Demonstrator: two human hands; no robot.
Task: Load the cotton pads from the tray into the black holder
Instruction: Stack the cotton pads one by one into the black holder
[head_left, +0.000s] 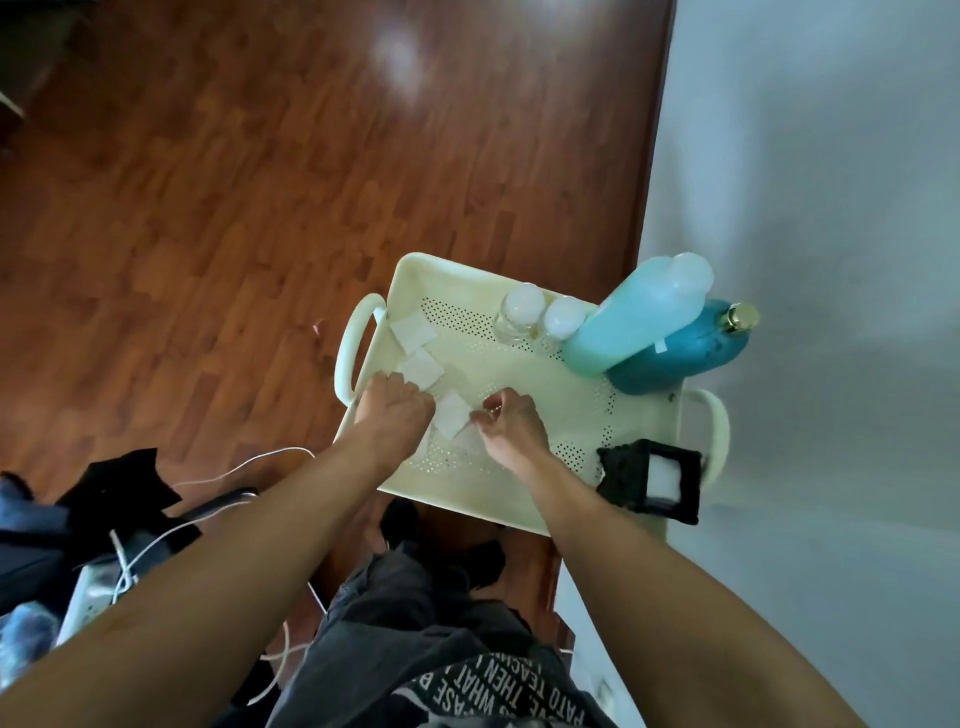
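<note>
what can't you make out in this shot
Head view only:
- Right hand: the curled fingers hide whether they pinch a pad.
- Left hand: lies palm down and covers whatever is under it.
- Holder: white shows inside; the pad count is too small to tell.
- Shirt print: cut off by the bottom edge.

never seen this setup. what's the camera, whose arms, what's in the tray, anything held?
One picture, from a wide-angle camera on a person's head, looking down. The arms are that person's own, bare. A cream tray sits at the edge of a pale surface. Loose white cotton pads lie in it. The black holder, with some white inside, stands at its right end; bottles at the far end. The left hand rests fingers-down on the tray near the pads. The right hand is curled beside one pad; whether it pinches anything is unclear.
</note>
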